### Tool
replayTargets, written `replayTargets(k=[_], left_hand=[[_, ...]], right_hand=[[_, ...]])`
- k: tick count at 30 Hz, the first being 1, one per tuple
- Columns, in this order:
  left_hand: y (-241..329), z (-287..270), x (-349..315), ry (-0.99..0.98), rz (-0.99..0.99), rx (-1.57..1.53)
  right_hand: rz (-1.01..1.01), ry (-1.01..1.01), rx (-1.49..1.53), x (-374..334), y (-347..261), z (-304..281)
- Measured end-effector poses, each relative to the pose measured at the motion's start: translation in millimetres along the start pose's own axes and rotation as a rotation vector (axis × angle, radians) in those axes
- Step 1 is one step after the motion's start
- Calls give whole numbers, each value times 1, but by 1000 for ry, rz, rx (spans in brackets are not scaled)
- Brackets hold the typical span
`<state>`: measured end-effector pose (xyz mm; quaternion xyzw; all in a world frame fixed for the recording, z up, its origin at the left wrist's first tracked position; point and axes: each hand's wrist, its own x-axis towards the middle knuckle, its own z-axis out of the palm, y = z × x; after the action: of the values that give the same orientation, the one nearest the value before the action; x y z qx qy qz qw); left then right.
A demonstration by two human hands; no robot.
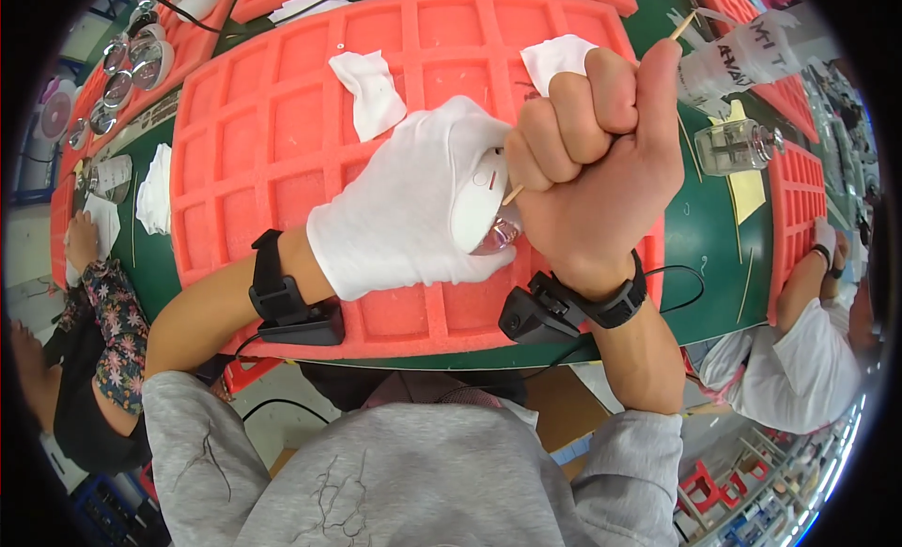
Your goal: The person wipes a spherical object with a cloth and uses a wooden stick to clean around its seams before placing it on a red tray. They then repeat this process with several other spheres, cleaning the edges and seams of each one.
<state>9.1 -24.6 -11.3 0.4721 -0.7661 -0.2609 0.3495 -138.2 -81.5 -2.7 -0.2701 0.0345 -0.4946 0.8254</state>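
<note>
My left hand, in a white glove, wraps round a small white rounded housing with a shiny clear dome part on its lower side. Close against it on the right is my right hand, bare and closed in a fist round a thin wooden stick. One end of the stick meets the housing's edge. The other sticks out above my thumb. Both hands are over the red foam tray. My left palm and glove cover much of the housing.
White cloths lie on the tray. At the right are a clear bottle, a plastic bag and loose sticks on the green table. Clear dome parts sit at the upper left. Co-workers sit on both sides.
</note>
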Motion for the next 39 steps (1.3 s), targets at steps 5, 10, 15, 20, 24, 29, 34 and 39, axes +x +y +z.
replayTargets(k=[5,10,15,20,24,29,34,39], left_hand=[[-4,1,-5,-33,26,104],[0,-7,-5,-65,-46,-90],[-8,-4,-4,-20,10,-84],[0,-4,-2,5,33,22],[-2,-5,-2,-19,-7,4],[-4,-7,-1,-52,-39,-33],[-5,-8,1,-20,8,-42],[-8,-2,-5,16,107,49]], right_hand=[[-88,-39,-209,-9,12,6],[-166,-91,-323,-16,20,12],[-153,-139,-382,-19,22,9],[-91,-49,111,-6,4,1],[-156,-42,-146,-9,10,4],[-202,-145,-342,-15,16,6],[-188,-244,-484,-17,15,10],[-123,-125,-288,-15,12,5]])
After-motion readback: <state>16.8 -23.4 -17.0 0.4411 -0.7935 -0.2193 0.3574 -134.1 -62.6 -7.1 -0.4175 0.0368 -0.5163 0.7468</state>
